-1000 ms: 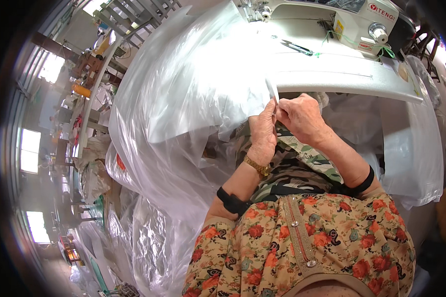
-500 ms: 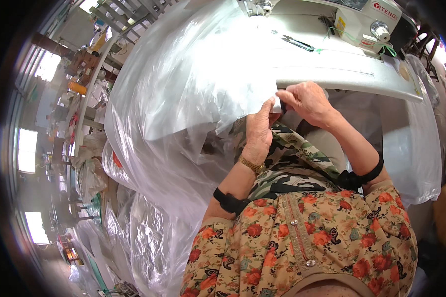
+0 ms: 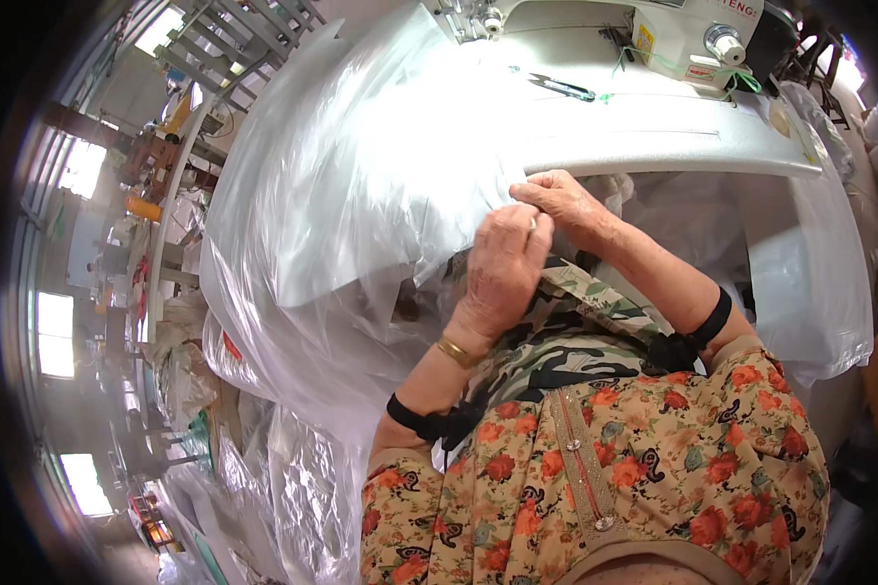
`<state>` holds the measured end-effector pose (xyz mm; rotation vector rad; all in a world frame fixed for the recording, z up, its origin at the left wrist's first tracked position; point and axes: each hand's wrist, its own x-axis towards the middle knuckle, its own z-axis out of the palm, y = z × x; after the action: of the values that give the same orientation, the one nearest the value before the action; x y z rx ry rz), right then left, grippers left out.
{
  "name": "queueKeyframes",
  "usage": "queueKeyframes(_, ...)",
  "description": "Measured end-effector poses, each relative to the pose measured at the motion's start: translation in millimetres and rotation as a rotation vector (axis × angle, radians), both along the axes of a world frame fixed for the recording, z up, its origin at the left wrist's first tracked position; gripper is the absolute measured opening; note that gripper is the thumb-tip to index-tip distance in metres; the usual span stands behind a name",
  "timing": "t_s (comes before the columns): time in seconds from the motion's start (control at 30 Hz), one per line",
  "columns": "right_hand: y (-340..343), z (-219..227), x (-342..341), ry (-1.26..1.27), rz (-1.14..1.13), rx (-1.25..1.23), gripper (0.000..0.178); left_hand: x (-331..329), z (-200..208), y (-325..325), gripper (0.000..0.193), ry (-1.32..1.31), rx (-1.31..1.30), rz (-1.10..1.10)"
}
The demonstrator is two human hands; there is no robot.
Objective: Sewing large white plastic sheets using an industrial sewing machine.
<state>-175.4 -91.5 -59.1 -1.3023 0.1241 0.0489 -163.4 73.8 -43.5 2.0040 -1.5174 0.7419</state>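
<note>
A large sheet of clear plastic film [image 3: 351,195] spreads over the left part of the white sewing table [image 3: 654,141] and hangs down its front. At the film's right edge, just off the table's front edge, both hands meet. My left hand [image 3: 505,263] is closed, back upward, its fingers gathered on the film's edge. Close beside it, my right hand [image 3: 566,207] pinches the same edge between thumb and fingers. The bit of film between the fingertips is mostly hidden.
Behind the hands, a pair of thread snips [image 3: 561,86] lies on the table near green thread. A white sewing machine [image 3: 698,44] stands at the back right. More plastic film [image 3: 810,283] hangs at the right. Crumpled film [image 3: 312,487] is heaped at lower left, and a slatted rack [image 3: 229,49] stands far left.
My left hand has turned over so its back faces up, and its fingers have curled over the film's edge. My right hand has shifted slightly left. The whole view has moved a little.
</note>
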Motion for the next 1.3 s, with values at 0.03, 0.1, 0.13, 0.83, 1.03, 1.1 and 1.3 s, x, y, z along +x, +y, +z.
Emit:
queueKeyframes(0.03, 3.5, 1.9, 1.0, 0.012, -0.036, 0.006, 0.031, 7.4, -1.6, 2.4, 0.034, -0.012, -0.019, -0.014)
queueKeyframes(0.1, 7.4, 8.2, 0.2, 0.083, -0.087, -0.036, 0.031, 25.8, -3.3, 5.0, 0.029, -0.062, -0.05, -0.056)
queueKeyframes(0.13, 8.6, 12.4, -0.7, 0.078, -0.109, -0.09, 0.031, 30.6, -4.8, 6.6, 0.026, -0.06, -0.058, -0.069)
queueKeyframes(0.83, -61.6, 50.9, 93.0, -0.625, -0.225, -1.566, 0.025, 60.6, 26.1, 12.7, 0.009, 0.105, 0.179, -0.166)
queueKeyframes(1.03, -59.5, 48.0, 95.9, -0.634, -0.213, -1.501, 0.02, 86.6, 42.1, -2.4, 0.011, 0.153, 0.169, -0.159)
queueKeyframes(1.1, -58.6, 48.4, 94.8, -0.679, -0.255, -1.476, 0.023, 94.9, 46.8, -7.3, 0.009, 0.128, 0.18, -0.15)
queueKeyframes(1.3, -55.8, 50.2, 96.3, -0.705, -0.261, -1.446, 0.021, 126.9, 48.6, -25.6, 0.001, 0.129, 0.213, -0.101)
